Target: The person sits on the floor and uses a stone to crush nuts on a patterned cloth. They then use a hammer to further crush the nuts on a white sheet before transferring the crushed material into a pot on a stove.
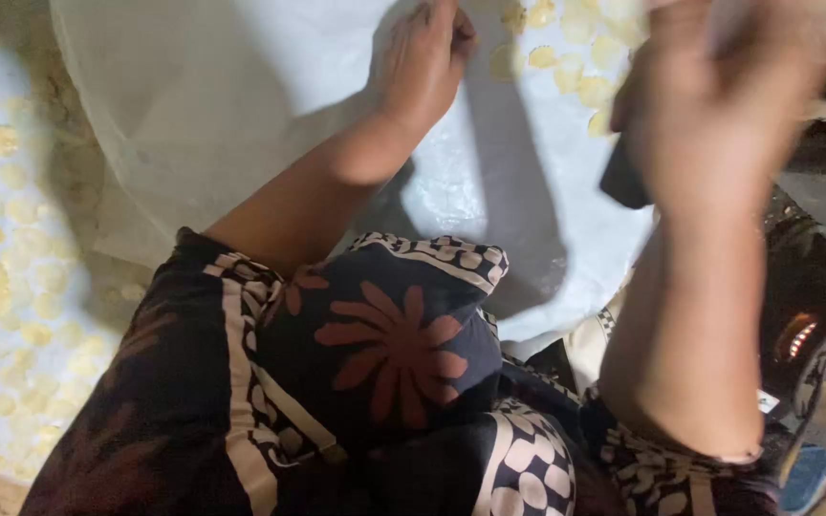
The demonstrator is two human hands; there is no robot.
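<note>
Overhead, a seated person in a dark flower-print garment (384, 354) works over a white plastic sheet (222, 96). At 12 o'clock, the left hand (423, 57) presses down on the sheet, fingers curled, just beside a cluster of pale yellow round crackers (566, 57). At 2 o'clock, the blurred right hand (709, 105) is lifted, closed around a dark object (621, 182). At 9 o'clock, more crackers (2, 287) cover another sheet.
</note>
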